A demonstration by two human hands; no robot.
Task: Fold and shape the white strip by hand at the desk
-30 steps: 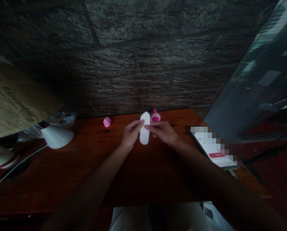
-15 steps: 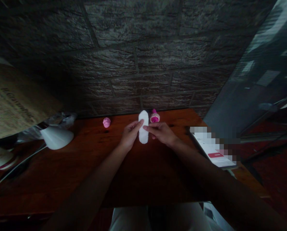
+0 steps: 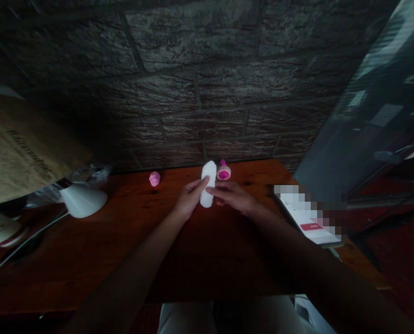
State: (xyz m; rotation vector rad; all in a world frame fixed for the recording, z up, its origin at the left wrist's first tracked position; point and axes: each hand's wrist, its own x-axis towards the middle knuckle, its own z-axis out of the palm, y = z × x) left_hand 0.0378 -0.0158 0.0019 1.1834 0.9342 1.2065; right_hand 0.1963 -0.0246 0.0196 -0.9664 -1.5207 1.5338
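Both my hands meet over the far middle of a dark red wooden table (image 3: 200,250). My left hand (image 3: 190,198) and my right hand (image 3: 232,196) each pinch a long white soft object (image 3: 207,183), perhaps a folded cloth or sock, which lies lengthways between them. Just behind it stands a small pink and white rolled item (image 3: 224,171). Another small pink ball-like item (image 3: 154,178) lies farther left near the wall.
A dark stone-pattern wall rises behind the table. A white lamp head (image 3: 83,200) on a thin arm sits at the left, by crumpled plastic and a brown cardboard box (image 3: 19,148). A phone or paper (image 3: 311,218) lies at the right edge.
The white object looks narrower and shorter than a second ago, as my fingers have drawn in along it. Both hands stay in nearly the same place.
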